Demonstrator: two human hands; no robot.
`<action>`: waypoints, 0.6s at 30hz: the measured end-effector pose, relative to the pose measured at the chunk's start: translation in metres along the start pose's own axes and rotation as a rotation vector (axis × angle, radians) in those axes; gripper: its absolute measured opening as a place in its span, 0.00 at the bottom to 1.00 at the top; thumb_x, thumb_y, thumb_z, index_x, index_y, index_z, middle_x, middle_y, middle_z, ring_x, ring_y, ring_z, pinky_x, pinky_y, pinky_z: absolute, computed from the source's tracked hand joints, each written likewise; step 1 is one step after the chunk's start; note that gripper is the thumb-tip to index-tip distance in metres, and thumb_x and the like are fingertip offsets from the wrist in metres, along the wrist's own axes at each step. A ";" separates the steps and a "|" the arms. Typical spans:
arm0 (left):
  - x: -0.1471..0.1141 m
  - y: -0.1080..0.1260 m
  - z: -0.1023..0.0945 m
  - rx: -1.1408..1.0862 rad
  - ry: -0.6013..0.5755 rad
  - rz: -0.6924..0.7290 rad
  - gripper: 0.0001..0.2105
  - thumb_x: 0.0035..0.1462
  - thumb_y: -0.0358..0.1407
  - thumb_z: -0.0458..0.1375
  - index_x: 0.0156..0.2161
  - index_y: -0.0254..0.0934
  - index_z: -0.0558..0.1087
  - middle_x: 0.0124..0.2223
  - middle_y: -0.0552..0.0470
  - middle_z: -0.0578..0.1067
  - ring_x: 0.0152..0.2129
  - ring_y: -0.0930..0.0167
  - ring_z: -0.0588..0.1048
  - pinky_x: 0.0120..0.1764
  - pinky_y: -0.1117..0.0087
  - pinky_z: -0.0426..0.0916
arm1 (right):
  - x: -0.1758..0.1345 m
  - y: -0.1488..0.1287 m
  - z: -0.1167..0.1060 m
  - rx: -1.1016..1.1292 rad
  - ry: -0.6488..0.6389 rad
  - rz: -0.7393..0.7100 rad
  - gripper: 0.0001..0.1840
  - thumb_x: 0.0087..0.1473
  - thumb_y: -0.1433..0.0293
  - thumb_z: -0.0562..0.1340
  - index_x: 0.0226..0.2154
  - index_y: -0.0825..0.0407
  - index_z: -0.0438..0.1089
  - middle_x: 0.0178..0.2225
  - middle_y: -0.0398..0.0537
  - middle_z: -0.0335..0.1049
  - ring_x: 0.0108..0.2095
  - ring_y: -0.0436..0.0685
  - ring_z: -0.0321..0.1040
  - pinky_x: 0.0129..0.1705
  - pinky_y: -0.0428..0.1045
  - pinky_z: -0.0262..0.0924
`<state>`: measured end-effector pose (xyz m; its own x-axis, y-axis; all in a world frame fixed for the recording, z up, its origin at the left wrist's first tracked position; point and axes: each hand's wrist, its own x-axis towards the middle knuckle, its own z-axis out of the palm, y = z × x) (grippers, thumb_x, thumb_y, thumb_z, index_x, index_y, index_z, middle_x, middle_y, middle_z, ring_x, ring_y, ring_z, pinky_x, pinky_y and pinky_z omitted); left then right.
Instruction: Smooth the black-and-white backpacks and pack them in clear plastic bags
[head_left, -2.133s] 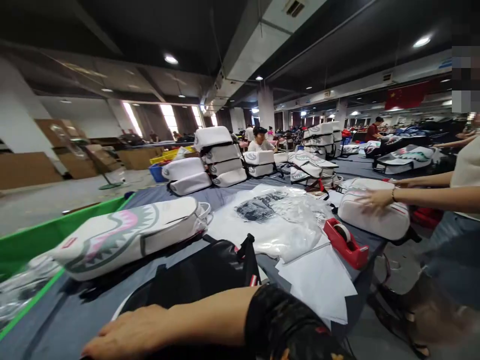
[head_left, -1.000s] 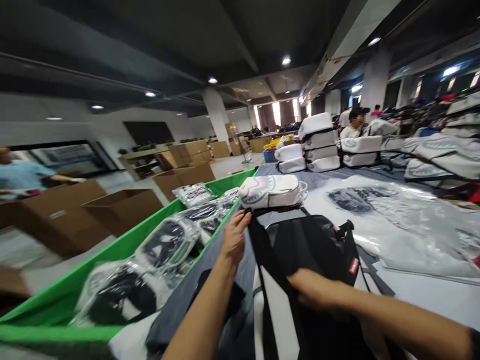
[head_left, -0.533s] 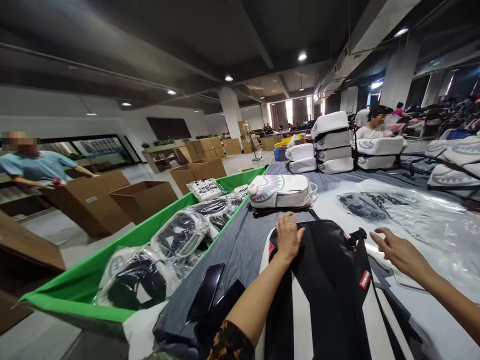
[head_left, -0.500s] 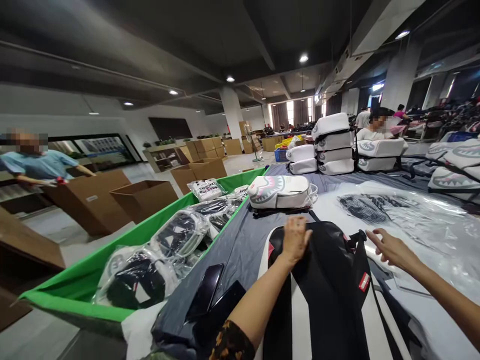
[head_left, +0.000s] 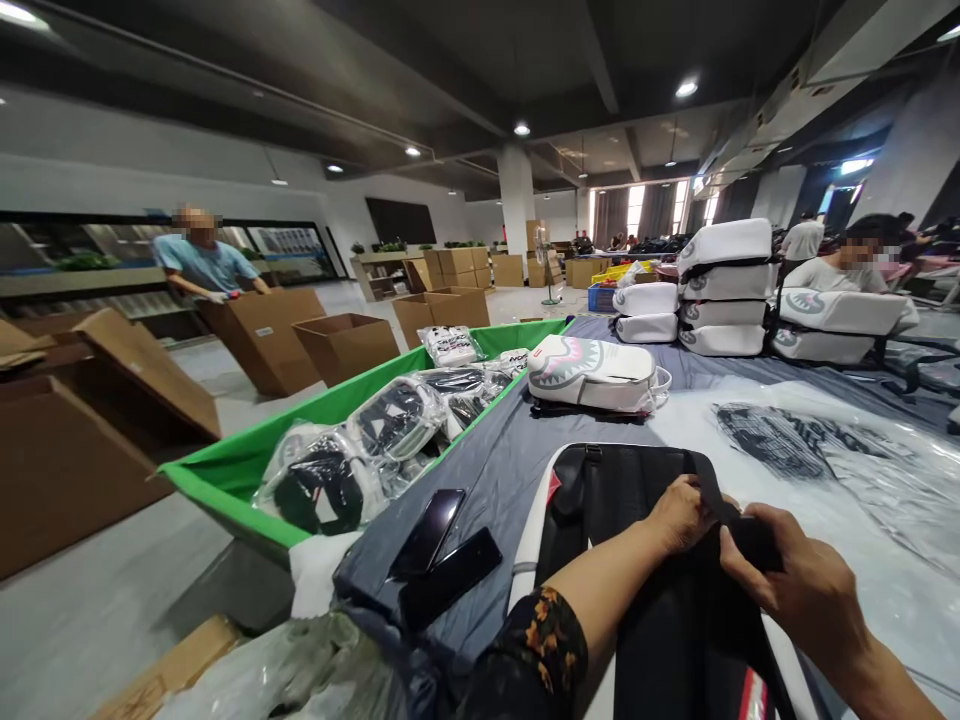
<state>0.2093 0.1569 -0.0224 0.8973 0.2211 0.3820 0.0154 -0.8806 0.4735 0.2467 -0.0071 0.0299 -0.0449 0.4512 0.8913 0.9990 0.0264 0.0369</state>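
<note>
A black and white backpack (head_left: 652,620) lies in front of me on the cloth-covered table, its strap side up. My left hand (head_left: 684,515) is closed on a black strap (head_left: 711,482) near the pack's upper right corner. Close beside it, my right hand (head_left: 799,570) is closed with thumb and fingers round the same black strap, which looks folded or bunched there. Some fingertips are hidden behind the strap. Just beyond the pack lies a white backpack (head_left: 592,375) with a shark-mouth print.
Two dark phones (head_left: 450,578) lie left of the pack. A green-edged bin (head_left: 217,490) holds several bagged backpacks. Clear plastic bags (head_left: 840,470) cover the table's right. White backpacks (head_left: 724,285) are stacked behind. A co-worker (head_left: 206,255) stands by cardboard boxes (head_left: 266,340); another person sits at right.
My left hand has moved right from the pack's top to the strap. My right hand, formerly with fingers extended by the strap, has closed on it. The view has swung left.
</note>
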 end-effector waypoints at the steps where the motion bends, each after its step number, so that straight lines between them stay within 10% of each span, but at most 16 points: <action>1: -0.001 0.001 -0.003 -0.010 0.009 -0.016 0.07 0.59 0.24 0.59 0.36 0.35 0.79 0.38 0.51 0.82 0.38 0.69 0.78 0.55 0.65 0.68 | 0.001 -0.004 -0.008 -0.040 0.028 0.007 0.13 0.66 0.58 0.57 0.39 0.49 0.69 0.24 0.44 0.75 0.18 0.53 0.70 0.20 0.47 0.57; 5: -0.025 0.019 -0.021 -0.055 0.038 -0.034 0.08 0.62 0.31 0.61 0.46 0.36 0.79 0.43 0.49 0.83 0.40 0.68 0.79 0.48 0.70 0.72 | 0.010 0.009 -0.045 0.065 -0.046 0.353 0.23 0.61 0.46 0.57 0.41 0.47 0.71 0.20 0.41 0.71 0.13 0.52 0.63 0.15 0.48 0.54; 8: -0.052 0.043 -0.044 -0.047 0.314 -0.025 0.16 0.60 0.38 0.64 0.52 0.37 0.77 0.50 0.45 0.81 0.48 0.63 0.77 0.55 0.62 0.70 | 0.030 0.022 -0.059 0.209 -0.178 0.581 0.26 0.55 0.42 0.58 0.34 0.47 0.72 0.19 0.42 0.69 0.13 0.53 0.60 0.16 0.50 0.55; 12: -0.055 0.052 -0.077 -0.071 0.395 0.033 0.20 0.53 0.34 0.66 0.53 0.39 0.77 0.52 0.44 0.79 0.53 0.58 0.74 0.60 0.55 0.64 | 0.078 0.015 -0.040 0.489 -0.420 0.365 0.21 0.53 0.48 0.57 0.28 0.48 0.66 0.21 0.44 0.67 0.21 0.53 0.62 0.24 0.50 0.57; 18: -0.090 0.056 -0.074 -0.441 0.386 -0.372 0.08 0.58 0.34 0.57 0.36 0.36 0.79 0.30 0.52 0.78 0.29 0.68 0.74 0.38 0.67 0.70 | 0.126 0.034 0.007 0.742 -0.711 0.355 0.26 0.55 0.43 0.59 0.37 0.50 0.63 0.24 0.38 0.63 0.23 0.51 0.61 0.26 0.47 0.54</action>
<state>0.0963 0.1188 0.0286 0.6451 0.6805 0.3475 0.0376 -0.4826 0.8751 0.2748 0.0566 0.1398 0.0135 0.9465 0.3224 0.7132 0.2169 -0.6666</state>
